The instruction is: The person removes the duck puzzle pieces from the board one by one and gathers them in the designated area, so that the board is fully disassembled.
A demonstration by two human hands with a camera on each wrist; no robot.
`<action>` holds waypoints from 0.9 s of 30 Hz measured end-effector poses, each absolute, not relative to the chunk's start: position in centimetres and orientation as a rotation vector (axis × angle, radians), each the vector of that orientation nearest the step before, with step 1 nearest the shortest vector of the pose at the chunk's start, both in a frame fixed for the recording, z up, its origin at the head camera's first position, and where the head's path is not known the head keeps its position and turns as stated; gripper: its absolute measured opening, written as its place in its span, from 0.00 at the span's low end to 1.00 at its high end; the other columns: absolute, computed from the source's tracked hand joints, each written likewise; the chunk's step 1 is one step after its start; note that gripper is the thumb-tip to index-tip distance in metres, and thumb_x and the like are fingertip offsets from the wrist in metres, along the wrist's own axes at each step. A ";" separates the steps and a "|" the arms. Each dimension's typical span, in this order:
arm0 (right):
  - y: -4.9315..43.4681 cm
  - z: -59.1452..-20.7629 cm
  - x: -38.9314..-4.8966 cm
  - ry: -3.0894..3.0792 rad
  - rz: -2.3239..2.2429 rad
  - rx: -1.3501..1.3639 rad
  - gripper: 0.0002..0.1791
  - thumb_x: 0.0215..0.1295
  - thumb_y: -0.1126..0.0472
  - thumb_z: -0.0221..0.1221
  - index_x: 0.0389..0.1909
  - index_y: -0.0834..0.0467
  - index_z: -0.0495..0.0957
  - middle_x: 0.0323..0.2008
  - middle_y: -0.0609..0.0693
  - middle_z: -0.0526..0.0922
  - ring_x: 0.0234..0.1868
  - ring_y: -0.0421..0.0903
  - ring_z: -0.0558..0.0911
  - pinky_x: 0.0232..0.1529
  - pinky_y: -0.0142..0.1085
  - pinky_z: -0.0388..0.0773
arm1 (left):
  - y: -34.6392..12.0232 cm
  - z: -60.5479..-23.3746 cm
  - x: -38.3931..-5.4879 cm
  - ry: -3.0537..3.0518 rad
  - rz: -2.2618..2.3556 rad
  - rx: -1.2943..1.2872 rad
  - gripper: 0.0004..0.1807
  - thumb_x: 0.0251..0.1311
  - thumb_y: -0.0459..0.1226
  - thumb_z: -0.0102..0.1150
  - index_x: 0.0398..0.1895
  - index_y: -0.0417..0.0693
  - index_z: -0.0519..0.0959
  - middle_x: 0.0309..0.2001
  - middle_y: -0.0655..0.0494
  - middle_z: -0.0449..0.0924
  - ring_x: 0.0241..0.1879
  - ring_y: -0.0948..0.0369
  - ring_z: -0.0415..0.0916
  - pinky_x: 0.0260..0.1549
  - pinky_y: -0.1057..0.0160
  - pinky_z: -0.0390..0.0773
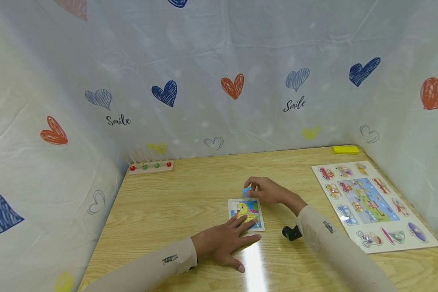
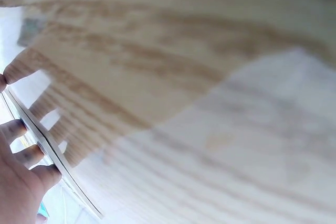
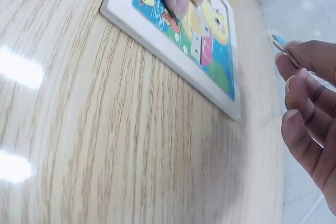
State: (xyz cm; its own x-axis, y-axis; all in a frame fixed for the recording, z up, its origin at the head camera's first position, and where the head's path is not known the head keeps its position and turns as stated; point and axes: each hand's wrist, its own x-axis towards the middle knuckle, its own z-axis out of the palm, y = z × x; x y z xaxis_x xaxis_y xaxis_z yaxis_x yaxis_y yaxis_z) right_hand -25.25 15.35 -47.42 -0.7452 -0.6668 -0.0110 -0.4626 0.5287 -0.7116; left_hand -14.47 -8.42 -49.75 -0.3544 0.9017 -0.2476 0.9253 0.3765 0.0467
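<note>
A small framed jigsaw puzzle (image 1: 260, 221) with a yellow duck picture lies on the wooden table. My left hand (image 1: 228, 240) rests on its lower part with fingers spread and straight; two of its fingertips (image 3: 182, 1) press on the picture in the right wrist view. Just past the puzzle's far edge, my right hand (image 1: 268, 190) pinches a blue puzzle piece (image 1: 246, 192) between thumb and finger. The right wrist view shows that piece edge-on (image 3: 286, 51), held above the table. Part of the picture is hidden under the left hand.
A large peg puzzle board (image 1: 355, 231) with vehicle pieces lies on the right. A black object (image 1: 291, 233) sits beside the right sleeve. At the back stand a wooden peg rack (image 1: 151, 168) with red and green beads and a yellow block (image 1: 346, 150). Heart-printed curtains (image 1: 204, 117) surround the table.
</note>
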 end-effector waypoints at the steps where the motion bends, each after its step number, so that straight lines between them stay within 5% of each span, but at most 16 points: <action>1: 15.6 -47.5 -25.3 2.496 -1.039 -0.942 0.14 0.74 0.59 0.59 0.56 0.59 0.77 0.40 0.50 0.81 0.34 0.40 0.78 0.37 0.34 0.77 | -8.4 -49.7 -14.5 2.405 -0.150 1.629 0.50 0.63 0.74 0.39 0.82 0.65 0.42 0.82 0.48 0.36 0.80 0.44 0.37 0.76 0.43 0.48; 27: 20.6 -49.0 -24.6 2.578 -1.119 -0.750 0.14 0.74 0.61 0.57 0.54 0.64 0.78 0.35 0.50 0.81 0.29 0.39 0.75 0.32 0.33 0.74 | -8.4 -49.6 -14.4 2.416 -0.205 1.612 0.50 0.62 0.76 0.36 0.82 0.67 0.41 0.82 0.49 0.37 0.81 0.45 0.38 0.76 0.46 0.51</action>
